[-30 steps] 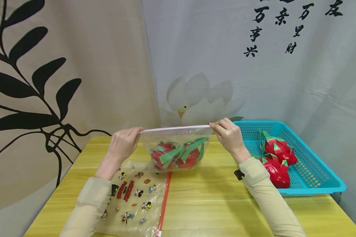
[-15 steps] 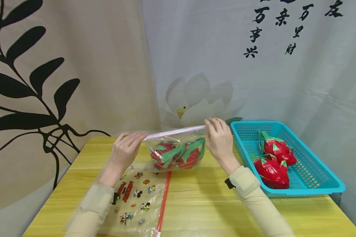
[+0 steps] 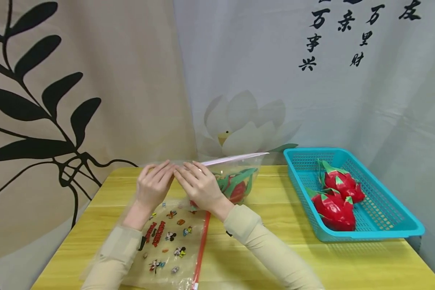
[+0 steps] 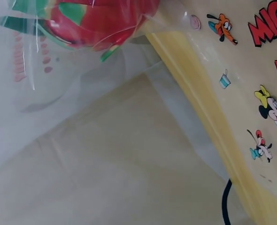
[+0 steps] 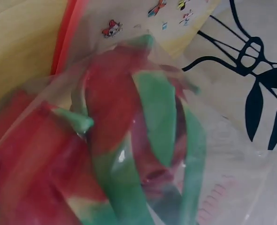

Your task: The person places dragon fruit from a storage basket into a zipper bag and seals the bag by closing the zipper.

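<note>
A clear zip bag [image 3: 255, 164] hangs upright over the table, its pale lilac seal strip along the top. Two red-and-green dragon fruits, likely imitation, lie inside; one dragon fruit [image 3: 238, 192] shows beside my right hand. At the bag's upper left corner, my left hand [image 3: 153, 186] pinches the seal. My right hand [image 3: 201, 185] is close beside it, fingertips nearly meeting the left's, and pinches the same strip. Its thumb is hidden behind the plastic. Through the plastic, dragon fruit [image 4: 110, 21] fills the top of the left wrist view, and dragon fruits [image 5: 108, 103] fill the right wrist view.
A flat printed zip bag [image 3: 188, 257] with a red seal strip lies on the wooden table [image 3: 235, 249] under my left arm. To the right, a blue plastic basket [image 3: 380, 197] holds two more dragon fruits [image 3: 335, 211]. A printed curtain [image 3: 145, 100] hangs behind.
My right hand has moved left along the seal strip from the bag's right corner to beside my left hand. The right corner now stands unheld. My left hand has barely moved.
</note>
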Demonstrator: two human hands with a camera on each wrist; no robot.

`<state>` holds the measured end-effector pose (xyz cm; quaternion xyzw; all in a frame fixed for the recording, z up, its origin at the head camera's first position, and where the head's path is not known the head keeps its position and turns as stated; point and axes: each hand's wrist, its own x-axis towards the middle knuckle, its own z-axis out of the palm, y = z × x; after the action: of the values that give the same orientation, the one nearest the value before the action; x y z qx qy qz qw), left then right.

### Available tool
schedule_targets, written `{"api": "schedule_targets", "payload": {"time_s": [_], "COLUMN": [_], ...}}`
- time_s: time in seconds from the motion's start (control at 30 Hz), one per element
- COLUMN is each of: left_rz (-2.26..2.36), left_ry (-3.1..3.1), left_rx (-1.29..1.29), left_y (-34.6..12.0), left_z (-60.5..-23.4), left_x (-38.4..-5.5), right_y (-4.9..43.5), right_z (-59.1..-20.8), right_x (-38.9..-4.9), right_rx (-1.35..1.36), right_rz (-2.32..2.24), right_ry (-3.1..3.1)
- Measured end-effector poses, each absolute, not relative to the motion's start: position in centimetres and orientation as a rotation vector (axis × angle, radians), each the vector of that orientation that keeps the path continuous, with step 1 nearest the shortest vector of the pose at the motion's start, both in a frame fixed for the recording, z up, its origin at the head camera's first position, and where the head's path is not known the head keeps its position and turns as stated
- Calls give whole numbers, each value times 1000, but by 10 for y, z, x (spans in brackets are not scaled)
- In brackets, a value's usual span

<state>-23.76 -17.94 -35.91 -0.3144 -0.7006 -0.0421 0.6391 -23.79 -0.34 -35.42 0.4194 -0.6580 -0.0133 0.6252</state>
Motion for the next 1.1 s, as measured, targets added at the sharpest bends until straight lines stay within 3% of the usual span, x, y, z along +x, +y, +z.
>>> {"api": "schedule_targets", "payload": {"time_s": [0.63,1.1], "left_rz": [-98,-112], "left_ry": [-1514,-1490], "left_rx": [-762,-782], "left_y": [-176,-184], "left_z": [-366,-370], "left_x": [-243,-248], "right_y": [2,46], "right_z": [-357,-358], "right_x": [-259,-269], "right_rx": [1010,987], "right_rz": [-30,4], "right_ry": [-1345,-1346]}}
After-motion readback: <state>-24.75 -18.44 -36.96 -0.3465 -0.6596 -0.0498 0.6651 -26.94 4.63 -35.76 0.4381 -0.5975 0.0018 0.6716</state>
